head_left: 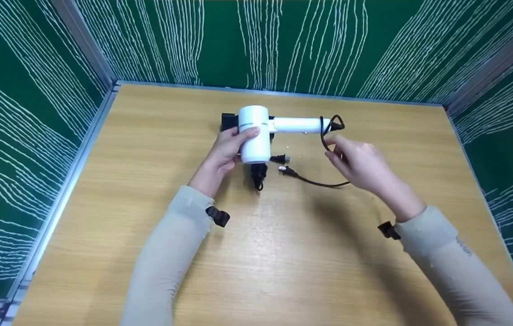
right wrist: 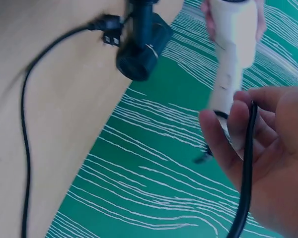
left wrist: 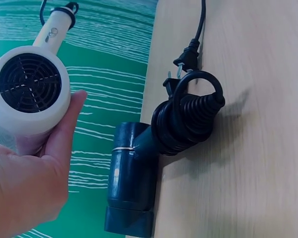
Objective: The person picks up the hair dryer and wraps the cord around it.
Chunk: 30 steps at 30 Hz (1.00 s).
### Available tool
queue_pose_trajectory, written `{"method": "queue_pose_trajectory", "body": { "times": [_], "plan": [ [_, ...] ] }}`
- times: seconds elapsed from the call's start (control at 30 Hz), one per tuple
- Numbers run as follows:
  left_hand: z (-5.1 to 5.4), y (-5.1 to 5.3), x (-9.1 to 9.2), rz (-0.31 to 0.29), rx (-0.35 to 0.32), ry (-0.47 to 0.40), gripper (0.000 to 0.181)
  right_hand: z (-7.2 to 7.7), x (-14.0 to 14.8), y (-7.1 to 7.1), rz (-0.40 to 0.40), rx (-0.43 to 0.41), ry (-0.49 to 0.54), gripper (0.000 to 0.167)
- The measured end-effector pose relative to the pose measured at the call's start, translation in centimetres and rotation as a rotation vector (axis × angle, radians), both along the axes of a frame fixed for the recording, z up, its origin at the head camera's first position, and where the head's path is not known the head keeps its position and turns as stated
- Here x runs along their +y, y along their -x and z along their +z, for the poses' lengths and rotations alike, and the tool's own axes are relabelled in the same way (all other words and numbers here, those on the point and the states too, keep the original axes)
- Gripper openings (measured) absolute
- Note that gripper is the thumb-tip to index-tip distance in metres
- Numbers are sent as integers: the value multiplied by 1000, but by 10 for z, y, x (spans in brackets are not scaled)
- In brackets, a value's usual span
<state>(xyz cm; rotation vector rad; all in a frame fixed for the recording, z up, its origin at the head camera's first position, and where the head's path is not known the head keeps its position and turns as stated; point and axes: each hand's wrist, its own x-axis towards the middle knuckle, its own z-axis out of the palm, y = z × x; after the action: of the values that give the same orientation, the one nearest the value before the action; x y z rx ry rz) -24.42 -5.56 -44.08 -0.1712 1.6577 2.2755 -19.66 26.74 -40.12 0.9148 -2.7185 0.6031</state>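
My left hand (head_left: 225,150) grips a white hair dryer (head_left: 254,142) by its barrel, thumb on the side, with the dryer's handle pointing right. A black power cord (right wrist: 247,173) loops around the end of that handle. My right hand (head_left: 365,164), just right of the handle, pinches this cord between thumb and fingers. The cord's plug (head_left: 288,171) hangs or lies left of the right hand, over the table. Below the white dryer lies a dark hair dryer (left wrist: 131,183), partly hidden in the head view, its cord (left wrist: 181,124) coiled around its handle.
The wooden table (head_left: 147,181) is bordered by metal rails and green panels (head_left: 220,45) with white lines at the back and sides. The dark dryer's plug (head_left: 280,159) sits close to the other plug.
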Motion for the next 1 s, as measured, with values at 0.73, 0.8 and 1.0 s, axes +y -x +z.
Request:
{"method": "queue_pose_trajectory", "body": {
  "times": [0.73, 0.8, 1.0],
  "plan": [
    [7, -3, 10, 2, 50, -96, 50, -75, 8, -6, -60, -317, 419, 27],
    [7, -3, 12, -5, 51, -90, 50, -79, 7, -9, -72, -377, 428, 28],
    [3, -5, 14, -8, 47, -79, 51, -87, 2, -17, -125, -463, 431, 33]
  ]
}}
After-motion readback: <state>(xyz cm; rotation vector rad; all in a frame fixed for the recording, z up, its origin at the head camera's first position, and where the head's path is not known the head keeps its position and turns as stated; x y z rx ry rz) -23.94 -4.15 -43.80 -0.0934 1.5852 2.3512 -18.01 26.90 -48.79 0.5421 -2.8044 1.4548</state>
